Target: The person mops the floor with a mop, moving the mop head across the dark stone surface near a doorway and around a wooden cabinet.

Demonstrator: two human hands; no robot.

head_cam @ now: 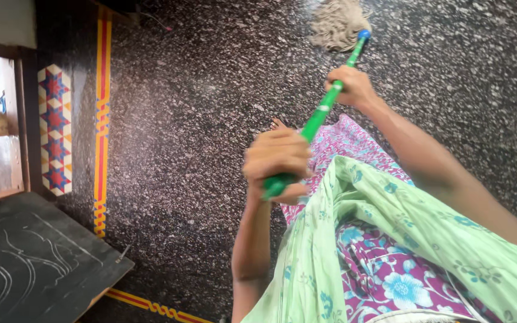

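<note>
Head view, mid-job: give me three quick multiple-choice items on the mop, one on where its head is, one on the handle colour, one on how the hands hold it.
1. Where is the mop head?
A. On the speckled floor ahead of the person
B. On the dark slab
C. Lifted above the hands

2. What colour is the mop handle?
A. Red
B. Green with a blue end
C. Plain wood

3. How is the handle held?
A. By one hand only
B. Lying loose on the floor
C. By both hands, one at the near end, one further down

Answers:
1 A, the pale string head rests on the floor at the top of the view.
2 B, the shaft is bright green, blue where it meets the head.
3 C, the left hand closes on the near end and the right hand grips nearer the head.
</note>
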